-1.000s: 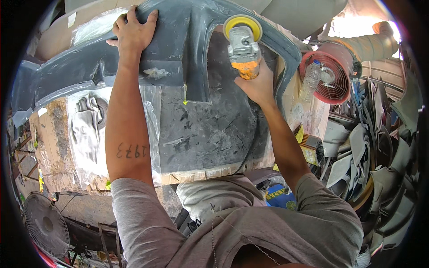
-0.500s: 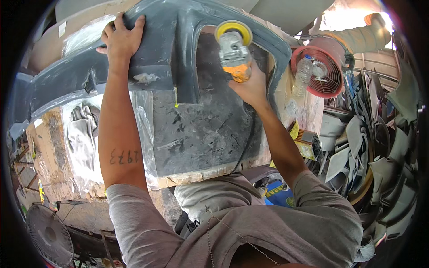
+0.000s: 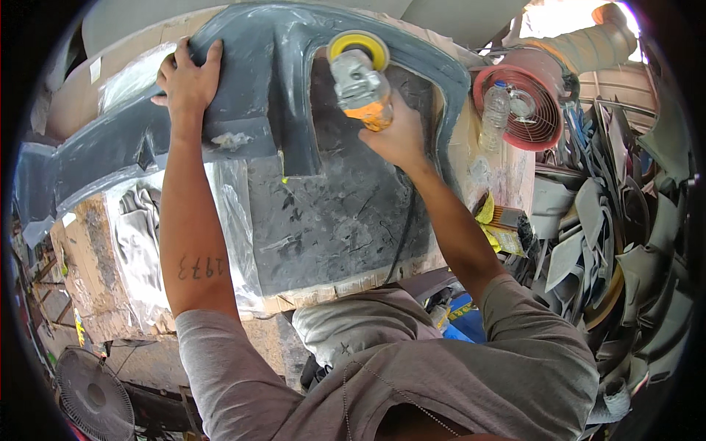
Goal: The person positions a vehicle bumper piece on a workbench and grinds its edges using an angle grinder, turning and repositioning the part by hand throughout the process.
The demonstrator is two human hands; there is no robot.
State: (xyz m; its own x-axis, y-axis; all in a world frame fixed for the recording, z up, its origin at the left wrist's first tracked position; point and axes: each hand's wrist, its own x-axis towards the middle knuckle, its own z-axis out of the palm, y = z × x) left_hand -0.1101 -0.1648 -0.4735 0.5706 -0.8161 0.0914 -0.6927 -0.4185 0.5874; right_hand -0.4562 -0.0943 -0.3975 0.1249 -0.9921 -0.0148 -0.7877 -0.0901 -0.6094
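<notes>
A large grey moulded panel (image 3: pixel 243 81), curved and dusty like a vehicle bumper, lies across the bench. My left hand (image 3: pixel 187 82) rests on its upper edge with fingers spread. My right hand (image 3: pixel 399 136) grips an angle grinder (image 3: pixel 360 84) by its orange body. The round yellow pad (image 3: pixel 358 51) on the tool is against or just over the panel's inner edge at the top of the opening; I cannot tell if it touches. From the tool a dark cord (image 3: pixel 403 235) runs down over the dark board (image 3: pixel 331 235) under the panel.
A red round blower (image 3: pixel 518 110) with an orange duct stands at the right, a clear plastic bottle (image 3: pixel 496 116) in front of it. Stacked panel pieces (image 3: pixel 588 220) fill the far right. White cloth (image 3: pixel 138 228) lies left; a fan (image 3: pixel 94 393) stands lower left.
The grinder and my right hand have shifted left along the panel's inner edge, and the tool is more tilted. My left hand stays on the panel.
</notes>
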